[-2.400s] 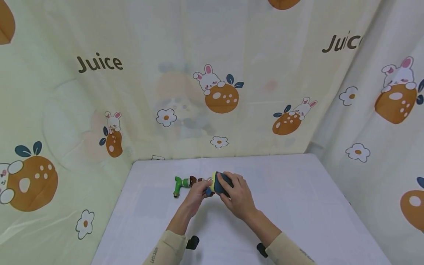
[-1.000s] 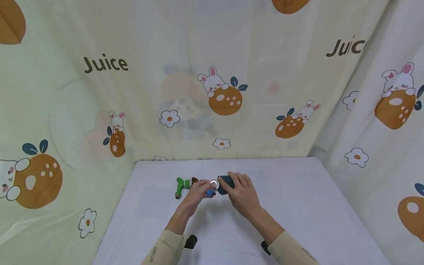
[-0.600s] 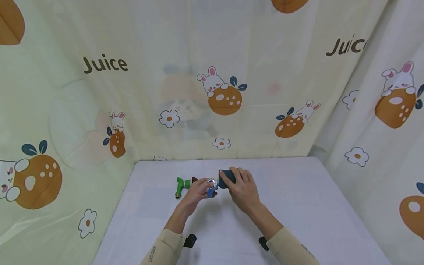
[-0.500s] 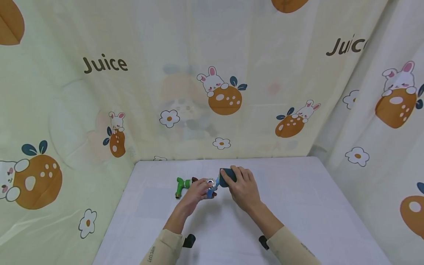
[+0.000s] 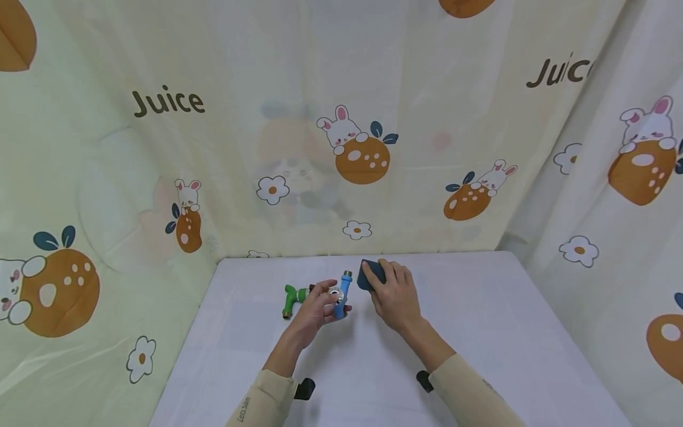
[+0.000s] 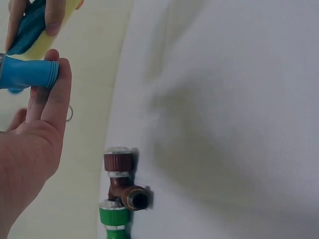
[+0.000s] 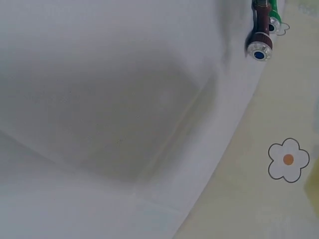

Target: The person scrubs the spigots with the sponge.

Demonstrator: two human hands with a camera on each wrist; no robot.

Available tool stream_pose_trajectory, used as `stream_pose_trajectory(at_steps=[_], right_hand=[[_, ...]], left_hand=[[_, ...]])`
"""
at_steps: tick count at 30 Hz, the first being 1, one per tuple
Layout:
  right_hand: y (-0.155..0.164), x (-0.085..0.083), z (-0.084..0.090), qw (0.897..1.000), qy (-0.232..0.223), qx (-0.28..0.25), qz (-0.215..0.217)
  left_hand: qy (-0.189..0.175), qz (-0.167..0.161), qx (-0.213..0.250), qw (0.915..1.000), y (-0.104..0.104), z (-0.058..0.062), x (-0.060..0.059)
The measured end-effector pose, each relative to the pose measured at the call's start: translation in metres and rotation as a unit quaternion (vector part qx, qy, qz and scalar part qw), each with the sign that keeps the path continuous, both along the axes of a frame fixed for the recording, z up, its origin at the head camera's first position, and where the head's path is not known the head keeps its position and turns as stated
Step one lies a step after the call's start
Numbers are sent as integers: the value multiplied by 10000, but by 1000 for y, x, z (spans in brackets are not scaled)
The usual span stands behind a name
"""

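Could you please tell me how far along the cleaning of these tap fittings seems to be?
In hand: the left hand holds the blue fitting up off the white table, and the right hand grips the dark sponge just beside it, apart from it. Seemingly left: the green and brown fitting lies untouched on the table. Nothing shows as finished.

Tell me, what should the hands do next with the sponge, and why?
Probably bring the sponge back against the blue fitting. The right hand holds it just beside the fitting, not touching, while the left hand holds the fitting up off the table.
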State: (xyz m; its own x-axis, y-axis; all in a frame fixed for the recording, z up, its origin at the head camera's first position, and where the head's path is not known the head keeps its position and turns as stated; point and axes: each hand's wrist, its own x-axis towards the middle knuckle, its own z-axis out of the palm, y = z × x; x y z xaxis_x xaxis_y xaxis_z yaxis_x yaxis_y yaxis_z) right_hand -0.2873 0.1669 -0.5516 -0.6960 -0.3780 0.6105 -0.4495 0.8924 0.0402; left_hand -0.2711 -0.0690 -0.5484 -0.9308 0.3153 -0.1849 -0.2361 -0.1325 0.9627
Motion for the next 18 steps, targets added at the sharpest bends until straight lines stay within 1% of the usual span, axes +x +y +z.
stream_pose_trajectory(at_steps=[6, 10, 14, 18], right_hand=[[-3, -13, -2, 9997, -217, -141, -21], [-10, -18, -2, 9991, -353, -231, 27], [-18, -18, 0, 9986, -339, -393, 105], [-23, -17, -2, 9978, -331, -577, 82]], left_hand=[[-181, 253, 530, 9981, 1, -6, -3], [-106, 401, 705, 9966, 2, -9, -4], [136, 535, 595, 9967, 3, -12, -5], [434, 869, 300, 9948, 3, -16, -11]])
